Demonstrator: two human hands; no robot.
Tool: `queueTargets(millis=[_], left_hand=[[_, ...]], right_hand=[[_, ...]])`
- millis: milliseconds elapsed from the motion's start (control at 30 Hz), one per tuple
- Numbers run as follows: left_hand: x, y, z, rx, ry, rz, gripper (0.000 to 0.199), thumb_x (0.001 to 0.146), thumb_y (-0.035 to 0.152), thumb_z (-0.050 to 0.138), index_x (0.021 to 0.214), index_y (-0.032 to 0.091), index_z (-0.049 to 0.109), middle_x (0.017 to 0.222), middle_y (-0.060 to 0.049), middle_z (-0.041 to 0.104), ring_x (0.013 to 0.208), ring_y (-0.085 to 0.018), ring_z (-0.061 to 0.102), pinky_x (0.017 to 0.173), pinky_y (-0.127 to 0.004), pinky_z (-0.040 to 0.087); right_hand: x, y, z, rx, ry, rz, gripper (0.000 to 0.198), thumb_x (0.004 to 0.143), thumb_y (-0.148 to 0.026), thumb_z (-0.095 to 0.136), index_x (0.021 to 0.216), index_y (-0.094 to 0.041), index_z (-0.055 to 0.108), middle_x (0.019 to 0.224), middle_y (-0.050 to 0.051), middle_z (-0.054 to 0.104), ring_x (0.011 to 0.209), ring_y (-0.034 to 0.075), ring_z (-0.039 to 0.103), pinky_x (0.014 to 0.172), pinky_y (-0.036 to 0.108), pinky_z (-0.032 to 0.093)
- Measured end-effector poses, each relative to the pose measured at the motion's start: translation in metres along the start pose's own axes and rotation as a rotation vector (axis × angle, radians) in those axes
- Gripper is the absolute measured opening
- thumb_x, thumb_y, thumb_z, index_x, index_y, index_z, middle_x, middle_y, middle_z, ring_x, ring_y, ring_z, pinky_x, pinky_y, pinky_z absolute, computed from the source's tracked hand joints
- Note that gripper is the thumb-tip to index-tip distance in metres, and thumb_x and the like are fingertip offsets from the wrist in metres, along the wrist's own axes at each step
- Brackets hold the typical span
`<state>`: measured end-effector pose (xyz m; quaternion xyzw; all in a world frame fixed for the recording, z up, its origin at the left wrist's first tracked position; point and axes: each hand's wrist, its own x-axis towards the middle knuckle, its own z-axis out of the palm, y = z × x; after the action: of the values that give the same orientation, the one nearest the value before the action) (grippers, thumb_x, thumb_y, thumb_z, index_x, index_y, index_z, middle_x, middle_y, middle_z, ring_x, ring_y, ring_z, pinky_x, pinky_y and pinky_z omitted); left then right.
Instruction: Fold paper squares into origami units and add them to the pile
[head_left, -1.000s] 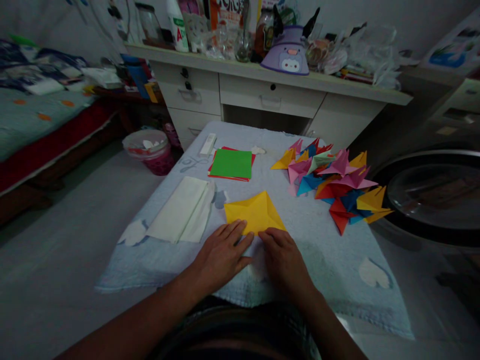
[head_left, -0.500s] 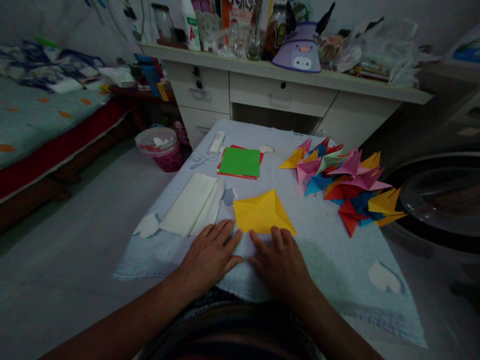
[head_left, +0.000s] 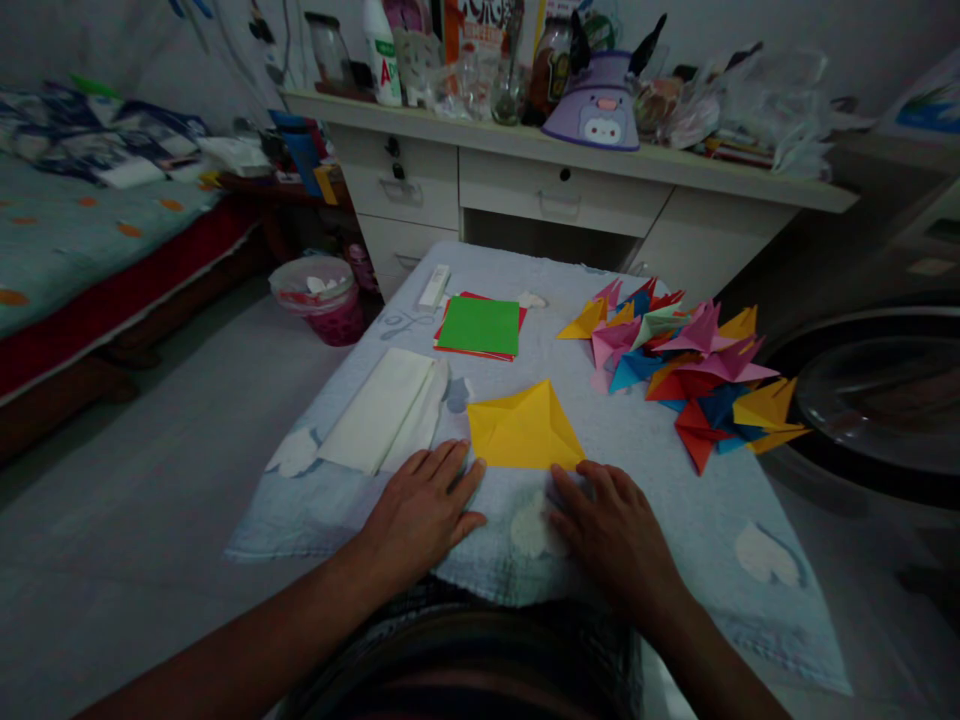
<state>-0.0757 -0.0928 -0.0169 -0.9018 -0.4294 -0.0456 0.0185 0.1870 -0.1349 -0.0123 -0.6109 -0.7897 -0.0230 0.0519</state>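
Observation:
A sheet of yellow origami paper (head_left: 521,430), partly folded with creases and a raised point at its far edge, lies flat on the cloth-covered table (head_left: 720,580). My left hand (head_left: 424,500) rests palm down at its near left corner, fingers stretched and the index fingertip touching the edge. At the near right corner, my right hand (head_left: 611,520) lies with fingers spread, its fingertips on the paper's near edge. Beyond the yellow sheet is a stack of square paper (head_left: 480,326), green on top with red beneath. Folded paper cranes (head_left: 690,360) in several colours are heaped to the right.
White folded tissue or cloth (head_left: 379,410) lies left of the yellow sheet. A small white box (head_left: 434,287) sits near the far left edge. Behind stands a desk (head_left: 555,185) with drawers; a pink bin (head_left: 330,310) is on the floor. A round appliance door (head_left: 885,400) borders the right.
My right hand has slid right along the near edge of the yellow paper, from its middle to the right corner. My left hand has stayed in place.

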Motion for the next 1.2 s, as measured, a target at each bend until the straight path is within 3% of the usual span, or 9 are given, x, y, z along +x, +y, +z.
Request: queueTargets(millis=[300,400,500,667,833,967,1067,1200], left_hand=[[-0.001,0.0,0.002,-0.005,-0.001,-0.004,0.049,0.088,0.047,0.059,0.13,0.022,0.053,0.14,-0.016,0.051,0.128,-0.032,0.048,0.099,-0.046,0.043],[-0.001,0.0,0.002,-0.013,0.018,0.003,0.048,0.088,0.045,0.058,0.13,0.022,0.053,0.14,-0.016,0.051,0.127,-0.033,0.048,0.099,-0.047,0.044],[0.0,-0.001,0.0,-0.054,0.037,0.006,0.044,0.087,0.041,0.06,0.126,0.021,0.055,0.136,-0.016,0.053,0.125,-0.033,0.049,0.099,-0.048,0.045],[0.009,-0.008,-0.013,-0.224,0.112,-0.042,0.022,0.089,0.027,0.054,0.11,0.02,0.059,0.125,-0.011,0.056,0.115,-0.027,0.054,0.097,-0.044,0.047],[0.037,-0.023,-0.028,-0.422,0.235,-0.165,0.021,0.088,0.019,0.049,0.107,0.02,0.058,0.127,-0.01,0.05,0.12,-0.024,0.05,0.103,-0.042,0.044],[0.068,-0.033,-0.025,-0.499,0.159,-0.166,0.024,0.086,0.013,0.047,0.101,0.019,0.065,0.127,-0.01,0.05,0.12,-0.024,0.052,0.103,-0.041,0.044],[0.087,-0.036,-0.018,-0.546,0.061,-0.071,0.028,0.083,0.008,0.046,0.095,0.019,0.069,0.115,-0.008,0.059,0.113,-0.02,0.057,0.1,-0.036,0.045],[0.099,-0.036,-0.013,-0.578,-0.035,-0.042,0.031,0.082,0.005,0.045,0.094,0.016,0.071,0.099,-0.007,0.068,0.095,-0.018,0.064,0.091,-0.033,0.049]], right_hand=[[-0.018,0.035,0.002,-0.053,0.024,0.089,0.04,0.088,-0.036,0.057,0.128,-0.03,0.058,0.125,0.011,0.057,0.113,0.031,0.051,0.093,0.049,0.045],[-0.013,0.039,-0.003,-0.019,0.049,0.108,0.031,0.089,-0.034,0.056,0.117,-0.027,0.065,0.121,0.011,0.059,0.109,0.03,0.053,0.092,0.048,0.045],[0.0,0.031,-0.009,0.074,0.116,0.11,0.021,0.09,-0.028,0.053,0.1,-0.022,0.07,0.119,0.011,0.061,0.106,0.028,0.054,0.093,0.047,0.046],[0.031,0.0,-0.011,0.26,0.116,0.008,0.027,0.089,-0.022,0.054,0.113,-0.014,0.064,0.117,0.013,0.064,0.108,0.026,0.055,0.096,0.043,0.046],[0.053,-0.017,0.002,0.312,0.119,-0.018,0.039,0.085,-0.019,0.056,0.124,-0.014,0.058,0.121,0.014,0.064,0.111,0.029,0.054,0.097,0.048,0.044],[0.06,-0.021,0.011,0.371,0.159,-0.027,0.049,0.081,-0.013,0.055,0.131,-0.013,0.052,0.117,0.014,0.066,0.108,0.029,0.055,0.094,0.048,0.045],[0.063,-0.026,0.009,0.428,0.161,-0.024,0.052,0.08,-0.009,0.053,0.131,-0.015,0.052,0.109,0.012,0.067,0.103,0.027,0.056,0.092,0.046,0.045],[0.062,-0.031,0.002,0.409,0.139,-0.061,0.029,0.082,-0.009,0.052,0.106,-0.018,0.066,0.098,0.009,0.067,0.095,0.024,0.055,0.086,0.04,0.045]])
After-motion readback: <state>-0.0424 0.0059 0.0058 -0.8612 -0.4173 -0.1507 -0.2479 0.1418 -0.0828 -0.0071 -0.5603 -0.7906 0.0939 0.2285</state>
